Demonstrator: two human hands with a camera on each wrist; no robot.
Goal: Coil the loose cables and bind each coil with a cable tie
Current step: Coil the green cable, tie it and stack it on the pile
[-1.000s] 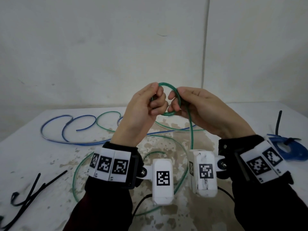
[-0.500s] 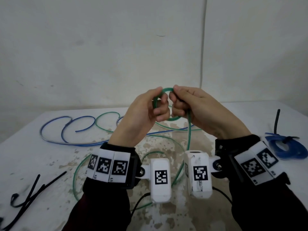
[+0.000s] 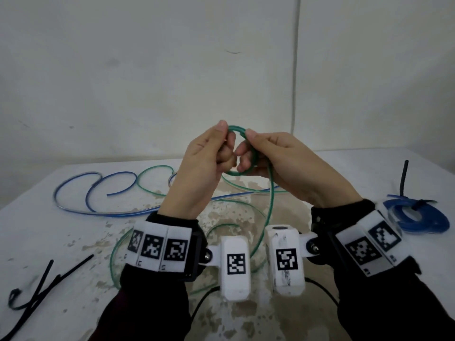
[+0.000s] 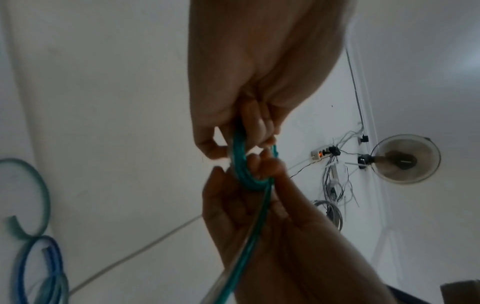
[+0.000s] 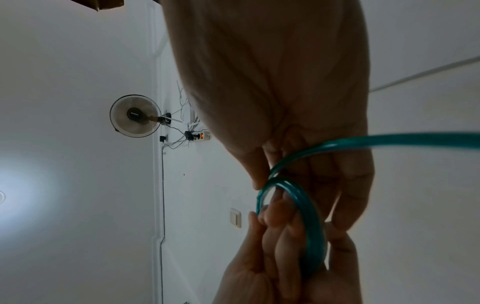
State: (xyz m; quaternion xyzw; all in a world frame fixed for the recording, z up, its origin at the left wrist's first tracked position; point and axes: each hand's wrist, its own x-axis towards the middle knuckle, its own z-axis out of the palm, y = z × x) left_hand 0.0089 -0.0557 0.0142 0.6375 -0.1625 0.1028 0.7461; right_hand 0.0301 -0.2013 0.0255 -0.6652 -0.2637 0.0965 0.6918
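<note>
Both hands hold a small coil of green cable (image 3: 248, 153) up above the table. My left hand (image 3: 204, 163) pinches the coil's left side between thumb and curled fingers. Over the coil's right side curl the fingers of my right hand (image 3: 278, 163). The green coil (image 4: 242, 168) shows between both hands in the left wrist view, and again as the green coil (image 5: 306, 222) in the right wrist view. Its loose tail (image 3: 268, 217) hangs down to the table and loops there. A loose blue cable (image 3: 98, 193) lies at the back left.
A tied blue coil (image 3: 416, 215) with a black cable tie lies at the right edge. Several black cable ties (image 3: 46, 281) lie at the front left. The white table (image 3: 49, 242) is stained in the middle. A white wall stands close behind.
The hands have turned the green coil a little, shifting their grip around it, and dipped then rose. The tail has drawn up slightly.
</note>
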